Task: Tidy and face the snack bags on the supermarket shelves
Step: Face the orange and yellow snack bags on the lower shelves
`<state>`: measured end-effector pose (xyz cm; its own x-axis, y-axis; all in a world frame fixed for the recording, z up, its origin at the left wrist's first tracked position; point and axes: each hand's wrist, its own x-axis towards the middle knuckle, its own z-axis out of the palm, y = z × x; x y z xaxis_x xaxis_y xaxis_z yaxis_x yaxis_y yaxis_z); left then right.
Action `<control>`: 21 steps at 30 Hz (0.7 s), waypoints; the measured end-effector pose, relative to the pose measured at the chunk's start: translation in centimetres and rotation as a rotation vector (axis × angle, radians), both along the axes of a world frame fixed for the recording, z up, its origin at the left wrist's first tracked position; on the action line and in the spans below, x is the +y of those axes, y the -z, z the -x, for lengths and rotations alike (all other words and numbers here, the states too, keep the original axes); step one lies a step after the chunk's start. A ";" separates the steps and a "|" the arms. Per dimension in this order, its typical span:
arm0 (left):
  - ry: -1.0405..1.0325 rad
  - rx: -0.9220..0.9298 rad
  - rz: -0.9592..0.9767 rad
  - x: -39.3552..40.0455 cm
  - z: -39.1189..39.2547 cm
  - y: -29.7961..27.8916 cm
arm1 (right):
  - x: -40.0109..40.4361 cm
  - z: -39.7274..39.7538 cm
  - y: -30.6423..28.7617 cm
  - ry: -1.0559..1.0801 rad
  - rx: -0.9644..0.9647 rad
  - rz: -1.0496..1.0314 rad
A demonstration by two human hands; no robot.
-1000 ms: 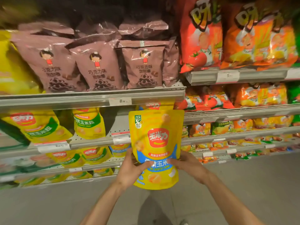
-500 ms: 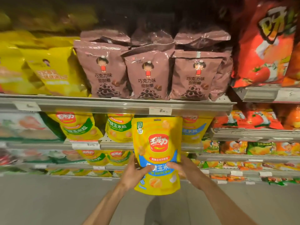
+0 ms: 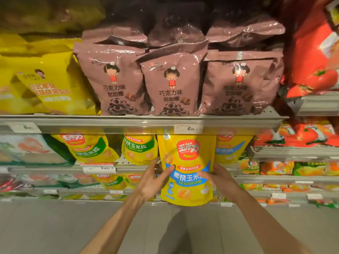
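Yellow corn bag (image 3: 186,158), blue-banded, upright, gripped by my left hand (image 3: 152,180) and right hand (image 3: 219,177); top edge at twelve o'clock hidden under shelf rail (image 3: 128,123).

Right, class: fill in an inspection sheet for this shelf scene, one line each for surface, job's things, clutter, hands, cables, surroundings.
Surface: grey shelf rail with price tags.
Job's things: yellow baked corn bag held upright in front of the corn shelf; brown chocolate ring bags faced on the shelf above.
Clutter: yellow bag at upper left leans tilted.
Hands: left hand and right hand both grip the corn bag's sides.
Cables: nothing seen.
Surroundings: red tomato snack bags at right; grey floor.
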<state>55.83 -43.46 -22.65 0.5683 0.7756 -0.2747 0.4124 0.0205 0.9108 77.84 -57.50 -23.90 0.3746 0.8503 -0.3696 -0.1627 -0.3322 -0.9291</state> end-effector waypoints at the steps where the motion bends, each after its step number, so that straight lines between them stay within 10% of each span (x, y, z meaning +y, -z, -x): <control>1: -0.044 -0.002 -0.059 0.7 0.3 -0.3 | 0.0 -0.1 0.0 0.004 0.022 -0.009; 10: -0.291 0.300 -0.793 7.5 0.0 -1.5 | 0.7 -0.6 -0.6 0.089 0.032 -0.002; 21: -0.285 0.401 -0.804 10.4 -2.8 0.9 | 1.5 -0.8 -1.1 0.081 -0.063 0.002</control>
<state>58.60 -33.05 -23.58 0.3071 0.9127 0.2694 0.7742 -0.4043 0.4871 78.66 -55.98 -22.78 0.4650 0.8153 -0.3451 -0.1303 -0.3225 -0.9376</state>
